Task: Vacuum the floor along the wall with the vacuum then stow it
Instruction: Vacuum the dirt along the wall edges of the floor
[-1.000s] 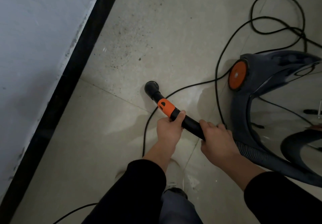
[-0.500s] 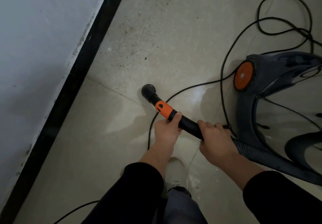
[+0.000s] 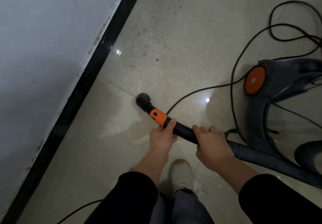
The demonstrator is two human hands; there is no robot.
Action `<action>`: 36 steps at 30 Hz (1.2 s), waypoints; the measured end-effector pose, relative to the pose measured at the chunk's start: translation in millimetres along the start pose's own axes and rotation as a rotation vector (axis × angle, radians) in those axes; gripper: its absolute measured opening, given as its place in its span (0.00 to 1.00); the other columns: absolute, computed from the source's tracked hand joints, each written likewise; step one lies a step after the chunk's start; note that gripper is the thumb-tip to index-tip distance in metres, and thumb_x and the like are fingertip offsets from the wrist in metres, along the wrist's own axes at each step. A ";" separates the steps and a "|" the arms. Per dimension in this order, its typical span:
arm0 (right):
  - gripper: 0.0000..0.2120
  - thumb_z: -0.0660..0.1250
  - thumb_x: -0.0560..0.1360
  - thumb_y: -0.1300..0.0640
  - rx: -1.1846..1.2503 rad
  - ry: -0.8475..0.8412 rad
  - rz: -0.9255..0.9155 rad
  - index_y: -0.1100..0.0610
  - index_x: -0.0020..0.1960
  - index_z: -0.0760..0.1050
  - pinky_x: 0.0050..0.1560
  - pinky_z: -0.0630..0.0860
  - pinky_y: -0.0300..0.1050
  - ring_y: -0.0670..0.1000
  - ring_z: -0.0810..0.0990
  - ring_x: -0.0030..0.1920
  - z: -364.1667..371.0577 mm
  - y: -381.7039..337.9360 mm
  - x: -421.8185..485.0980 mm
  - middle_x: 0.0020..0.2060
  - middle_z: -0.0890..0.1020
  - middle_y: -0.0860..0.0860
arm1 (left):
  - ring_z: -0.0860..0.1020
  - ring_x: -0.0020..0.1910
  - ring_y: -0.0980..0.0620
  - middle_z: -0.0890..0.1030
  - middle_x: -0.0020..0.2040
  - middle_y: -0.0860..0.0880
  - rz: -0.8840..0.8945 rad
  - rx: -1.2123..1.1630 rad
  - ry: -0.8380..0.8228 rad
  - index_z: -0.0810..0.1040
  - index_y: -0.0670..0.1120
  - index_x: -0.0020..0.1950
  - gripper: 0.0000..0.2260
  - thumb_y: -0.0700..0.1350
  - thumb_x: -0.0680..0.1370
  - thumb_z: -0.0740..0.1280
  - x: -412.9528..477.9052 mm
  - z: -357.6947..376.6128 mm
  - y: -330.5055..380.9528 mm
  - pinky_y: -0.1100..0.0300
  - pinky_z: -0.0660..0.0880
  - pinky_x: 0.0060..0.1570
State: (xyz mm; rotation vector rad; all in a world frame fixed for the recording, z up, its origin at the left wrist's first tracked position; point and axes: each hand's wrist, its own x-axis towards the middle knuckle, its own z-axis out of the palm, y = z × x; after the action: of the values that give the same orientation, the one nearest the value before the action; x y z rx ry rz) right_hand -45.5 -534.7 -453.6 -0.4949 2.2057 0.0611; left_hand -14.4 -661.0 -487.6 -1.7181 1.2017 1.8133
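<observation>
Black wand [image 3: 184,130] being gripped two-handed, nozzle [image 3: 143,99] sitting short of the grit

Left hand [image 3: 162,138] is wrapping the wand behind the orange collar [image 3: 157,117]; right hand [image 3: 211,143] is clasping it beside the ribbed hose [image 3: 252,152]. Ahead, the power cord [image 3: 191,94] is passing under the wand, so a forward push is risking a snag. Farther off, specks [image 3: 148,49] are lying near the baseboard [image 3: 97,67], and cord loops are crowding the vacuum body [image 3: 278,88].

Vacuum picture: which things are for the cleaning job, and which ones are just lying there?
For the job:
vacuum body, ribbed hose, black wand, round nozzle, power cord, dirt specks on the floor; left hand and right hand both grip the wand.

Just there:
white shoe, black skirting, wall.
</observation>
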 end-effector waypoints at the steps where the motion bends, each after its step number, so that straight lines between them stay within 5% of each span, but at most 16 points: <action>1: 0.20 0.62 0.75 0.60 0.003 0.001 -0.006 0.53 0.66 0.63 0.57 0.68 0.52 0.56 0.70 0.60 -0.8 -3.0 1.6 0.60 0.74 0.50 | 0.82 0.39 0.51 0.82 0.38 0.44 0.000 -0.009 -0.001 0.77 0.42 0.40 0.10 0.46 0.77 0.71 0.6 -2.8 2.0 0.62 0.77 0.41; 18: 0.18 0.63 0.76 0.58 -0.025 0.061 -0.043 0.53 0.63 0.64 0.55 0.70 0.51 0.55 0.71 0.58 -7.5 -25.6 28.7 0.58 0.75 0.51 | 0.82 0.40 0.52 0.83 0.39 0.45 0.059 -0.035 -0.013 0.78 0.41 0.40 0.10 0.46 0.76 0.71 22.5 -20.5 25.0 0.63 0.78 0.43; 30: 0.18 0.63 0.76 0.58 -0.033 0.109 -0.059 0.55 0.64 0.64 0.54 0.70 0.51 0.55 0.72 0.57 -15.5 -32.6 46.4 0.57 0.75 0.51 | 0.83 0.45 0.47 0.84 0.42 0.42 0.103 -0.026 0.004 0.79 0.41 0.40 0.11 0.48 0.75 0.72 36.2 -22.0 41.7 0.55 0.79 0.53; 36: 0.21 0.63 0.76 0.58 -0.014 0.118 -0.078 0.54 0.67 0.62 0.53 0.70 0.51 0.55 0.72 0.57 -19.2 -34.8 52.3 0.57 0.75 0.52 | 0.83 0.41 0.50 0.83 0.39 0.44 0.122 -0.049 0.011 0.78 0.42 0.39 0.10 0.47 0.75 0.73 38.6 -22.8 47.9 0.60 0.78 0.47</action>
State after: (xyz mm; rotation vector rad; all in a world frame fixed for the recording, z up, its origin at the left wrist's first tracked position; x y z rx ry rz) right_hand -76.1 -588.0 -476.9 -0.6057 2.2995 0.0062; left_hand -43.6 -716.8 -505.9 -1.7177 1.3029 1.9206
